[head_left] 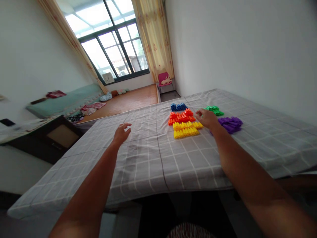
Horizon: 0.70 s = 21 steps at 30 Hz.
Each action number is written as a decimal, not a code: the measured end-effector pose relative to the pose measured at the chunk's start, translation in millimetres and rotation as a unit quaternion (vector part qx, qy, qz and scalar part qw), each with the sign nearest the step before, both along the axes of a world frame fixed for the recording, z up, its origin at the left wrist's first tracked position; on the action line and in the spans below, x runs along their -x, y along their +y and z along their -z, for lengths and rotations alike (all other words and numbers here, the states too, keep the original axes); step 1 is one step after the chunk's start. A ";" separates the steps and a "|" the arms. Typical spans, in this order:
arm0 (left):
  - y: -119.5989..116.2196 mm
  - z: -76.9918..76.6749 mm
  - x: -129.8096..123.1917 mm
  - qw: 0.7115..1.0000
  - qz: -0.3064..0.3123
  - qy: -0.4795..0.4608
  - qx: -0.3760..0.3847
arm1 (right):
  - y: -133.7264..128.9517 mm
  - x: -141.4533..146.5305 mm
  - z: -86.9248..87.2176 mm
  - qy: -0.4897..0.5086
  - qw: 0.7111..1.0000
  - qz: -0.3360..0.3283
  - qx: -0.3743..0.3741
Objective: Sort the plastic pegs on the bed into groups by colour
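Groups of small coloured pieces lie on the grey checked cloth (143, 158): blue (178, 106) at the back, orange (181, 116) in front of it, then yellow (186, 130) nearest me. To the right are green pieces (215, 110) and purple pieces (230, 124). My right hand (205, 117) hovers between the orange and green groups, its fingers bent and apart, with nothing visible in them. Off to the left, my left hand (123, 132) is over bare cloth, thumb and fingers apart, holding nothing.
A dark cabinet (58, 134) stands left of the cloth-covered surface. Beyond it is a bed (138, 96) with clothes and soft toys, below a window with curtains. A pink chair (163, 78) stands at the back, and a white wall runs along the right.
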State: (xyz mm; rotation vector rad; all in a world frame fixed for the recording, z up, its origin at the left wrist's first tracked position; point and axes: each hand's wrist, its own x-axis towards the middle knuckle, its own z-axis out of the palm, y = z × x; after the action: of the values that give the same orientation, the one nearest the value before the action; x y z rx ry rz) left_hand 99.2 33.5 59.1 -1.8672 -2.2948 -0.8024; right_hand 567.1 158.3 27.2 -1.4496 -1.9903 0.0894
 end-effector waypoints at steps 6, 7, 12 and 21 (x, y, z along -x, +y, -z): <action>-11.9 -1.6 51.2 0.988 -0.107 0.008 0.115 | -11.2 1.8 -20.7 0.219 0.951 0.053 -0.211; -13.5 -0.5 53.6 0.985 -0.108 0.009 0.133 | -13.3 1.5 -21.8 0.233 0.945 0.053 -0.221; -12.2 11.4 56.4 0.980 -0.105 0.006 0.168 | -19.2 0.9 -19.4 0.244 0.939 0.046 -0.237; -3.9 31.7 40.6 0.976 -0.100 0.029 0.191 | -23.4 6.3 -20.7 0.217 0.953 0.012 -0.210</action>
State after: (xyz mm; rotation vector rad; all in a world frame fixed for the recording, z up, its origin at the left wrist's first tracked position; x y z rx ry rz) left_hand 58.6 29.6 27.4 -1.7130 -2.6920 -0.2902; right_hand 560.8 134.9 47.9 -1.0689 -1.5172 -0.0257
